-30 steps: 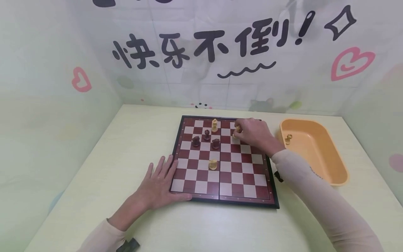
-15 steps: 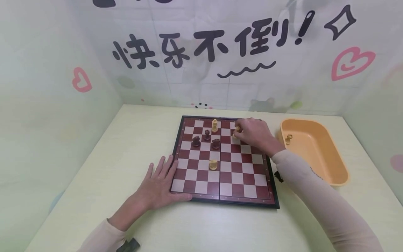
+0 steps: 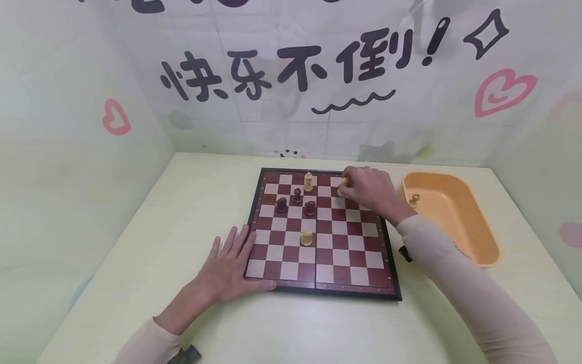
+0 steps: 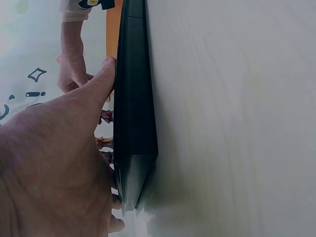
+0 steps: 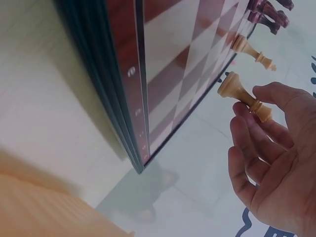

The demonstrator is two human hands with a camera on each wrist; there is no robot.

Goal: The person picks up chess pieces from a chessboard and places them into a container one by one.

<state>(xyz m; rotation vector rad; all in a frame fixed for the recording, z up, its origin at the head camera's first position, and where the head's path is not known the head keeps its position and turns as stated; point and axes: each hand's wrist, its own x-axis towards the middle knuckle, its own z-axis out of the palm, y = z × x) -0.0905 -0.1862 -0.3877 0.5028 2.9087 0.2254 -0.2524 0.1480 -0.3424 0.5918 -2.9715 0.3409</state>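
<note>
A red-and-white chessboard [image 3: 327, 255] lies on the table. My left hand [image 3: 226, 275] rests against its near left corner, fingers spread, thumb along the front edge. Over the far right part of the board, my right hand [image 3: 369, 189] pinches a light chess piece [image 5: 242, 91] between thumb and fingertips; its base appears off the board in the right wrist view. Left of it stands a tall light chess piece [image 3: 308, 182]. Two dark knights [image 3: 282, 205] and a smaller dark piece [image 3: 297, 196] are near it. A light knight [image 3: 306, 238] stands closer to me.
An orange bin [image 3: 473, 227] sits right of the board, partly behind my right forearm, with a light chess piece [image 3: 414, 200] inside at its left wall. Printed sheets [image 3: 282, 136] enclose the table at the back and sides.
My right hand has shifted slightly right with the light chess piece, which seems a little higher. The left hand and the other pieces stay put; the head view has tilted slightly.
</note>
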